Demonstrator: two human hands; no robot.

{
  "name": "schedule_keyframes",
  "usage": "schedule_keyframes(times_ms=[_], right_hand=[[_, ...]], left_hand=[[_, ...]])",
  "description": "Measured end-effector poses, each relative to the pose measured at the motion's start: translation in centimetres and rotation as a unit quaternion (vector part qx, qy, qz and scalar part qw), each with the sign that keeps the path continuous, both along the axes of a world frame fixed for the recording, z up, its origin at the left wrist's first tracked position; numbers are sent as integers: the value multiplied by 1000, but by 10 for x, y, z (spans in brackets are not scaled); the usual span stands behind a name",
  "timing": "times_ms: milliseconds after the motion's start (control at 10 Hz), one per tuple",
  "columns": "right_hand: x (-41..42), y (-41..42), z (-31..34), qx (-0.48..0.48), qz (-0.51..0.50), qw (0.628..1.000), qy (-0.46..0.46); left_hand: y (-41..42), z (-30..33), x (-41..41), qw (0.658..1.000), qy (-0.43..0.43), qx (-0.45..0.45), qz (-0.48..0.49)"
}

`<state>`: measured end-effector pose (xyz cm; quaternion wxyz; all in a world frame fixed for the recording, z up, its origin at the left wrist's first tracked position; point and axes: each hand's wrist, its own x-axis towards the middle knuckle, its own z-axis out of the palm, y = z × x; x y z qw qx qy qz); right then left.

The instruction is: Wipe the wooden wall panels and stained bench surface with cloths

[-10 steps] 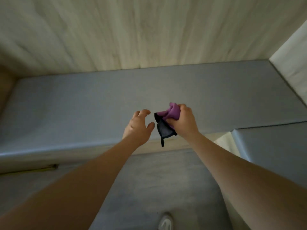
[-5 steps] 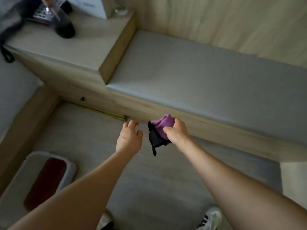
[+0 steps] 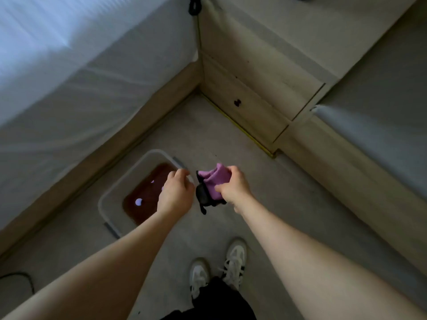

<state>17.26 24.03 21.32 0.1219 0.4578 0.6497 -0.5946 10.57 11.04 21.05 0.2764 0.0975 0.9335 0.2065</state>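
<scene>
Partly hidden — tub behind left hand

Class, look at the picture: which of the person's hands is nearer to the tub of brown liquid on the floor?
Left. The left hand hangs over the tub's near corner; the right hand, gripping the purple cloth, is off to its right above bare floor.

- Centre frame: right hand grips a bunched purple cloth w/ a black cloth hanging under it.
- Left hand, fingers loosely curled, holds nothing; sits just beside the cloths, over the tub's right rim.
- Lower-left of centre: clear plastic tub of dark brown liquid on the floor.
- Upper left: white bed sheet.
- Right edge: grey bench surface atop a pale wood base.
- Bottom centre: two white sneakers.
</scene>
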Motion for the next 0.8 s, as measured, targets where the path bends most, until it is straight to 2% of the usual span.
schedule_keyframes(times_ms=[200,300,400,500,600,800], right_hand=[[-47,-59,-63,-23,0,999,-23],[-70,-99,-101,-31,-2,998,-59],[-95,-132,-138,-82,-56,994,-54],[-113,-153,-168,-103,-56,991,-70],[-117,-156,-182,-67,-50,990,-113],[-115,-120,-139,46,-54,989,-129]], left_hand=[[-53,-50,-35,997,-10,-10,72],[-88,-84,-50,995,-44,-17,89],[-120,-115,-73,994,-67,-3,83],[-144,-133,-94,993,-89,0,82],[-149,-140,-112,995,-98,-2,35],[-107,-109,-140,995,-84,18,-51]])
